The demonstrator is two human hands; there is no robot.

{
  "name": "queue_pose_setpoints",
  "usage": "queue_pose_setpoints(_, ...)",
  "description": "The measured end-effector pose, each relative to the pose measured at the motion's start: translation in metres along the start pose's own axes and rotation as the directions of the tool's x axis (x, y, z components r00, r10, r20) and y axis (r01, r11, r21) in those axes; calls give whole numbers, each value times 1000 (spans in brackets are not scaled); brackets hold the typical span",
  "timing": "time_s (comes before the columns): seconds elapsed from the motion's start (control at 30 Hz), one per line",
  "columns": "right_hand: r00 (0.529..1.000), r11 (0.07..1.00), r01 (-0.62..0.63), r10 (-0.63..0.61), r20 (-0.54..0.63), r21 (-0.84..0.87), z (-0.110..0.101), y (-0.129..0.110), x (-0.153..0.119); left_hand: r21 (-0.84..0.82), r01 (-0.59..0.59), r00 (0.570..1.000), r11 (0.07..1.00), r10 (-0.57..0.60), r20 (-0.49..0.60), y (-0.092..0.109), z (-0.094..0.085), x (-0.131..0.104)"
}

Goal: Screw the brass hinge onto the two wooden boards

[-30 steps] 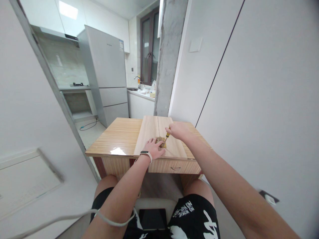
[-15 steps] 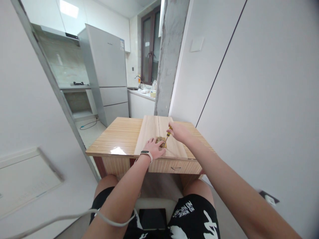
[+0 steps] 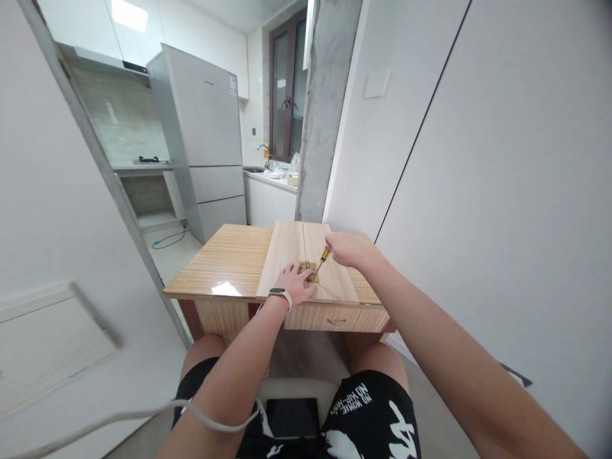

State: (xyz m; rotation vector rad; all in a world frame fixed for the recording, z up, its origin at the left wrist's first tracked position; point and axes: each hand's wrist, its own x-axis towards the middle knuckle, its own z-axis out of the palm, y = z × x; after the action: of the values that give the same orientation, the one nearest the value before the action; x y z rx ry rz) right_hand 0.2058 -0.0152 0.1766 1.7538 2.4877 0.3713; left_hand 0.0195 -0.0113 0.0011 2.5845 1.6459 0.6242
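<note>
A brass-coloured hinge (image 3: 310, 264) lies across the seam between two pale wooden boards (image 3: 283, 250) on the desk. My left hand (image 3: 295, 284) rests flat with its fingers spread, pressing on the hinge's left part and the board. My right hand (image 3: 349, 249) is wrapped round the handle of a screwdriver (image 3: 325, 255), yellow and black. The screwdriver leans to the right, and its shaft runs down to the right leaf of the hinge. My left fingers hide part of the hinge, and any screw at the tip is too small to make out.
The boards lie on a striped wooden desk (image 3: 229, 255) with a drawer (image 3: 335, 317) in front. A white cable (image 3: 124, 417) crosses my left forearm. A dark tablet-like object (image 3: 292, 417) sits between my legs. A white wall (image 3: 478, 191) stands close on the right.
My right hand has shifted slightly to the right and up, with the screwdriver leaning a little more. My left hand holds its place on the hinge.
</note>
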Motion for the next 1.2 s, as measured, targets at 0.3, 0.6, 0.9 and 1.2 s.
queue_pose_setpoints(0.3, 997, 998, -58, 58, -40, 6, -7, -18, 1, -6, 4, 1000, 1000, -4, -3, 1, 0, 0)
queue_pose_setpoints(0.6, 992, 993, -101, 105, -68, 59, -4, -22, 0, -15, -4, 1000, 1000, 4, 0, 1, -1, 1)
queue_pose_setpoints(0.9, 992, 979, 112, -100, -74, 173, 2, -19, -4, -13, -9, 1000, 1000, 9, -12, -1, 2, 2)
queue_pose_setpoints(1.2, 995, 995, 103, -103, 8, 17, -10, -9, -2, -3, 2, 1000, 1000, -2, 18, 0, 0, 1)
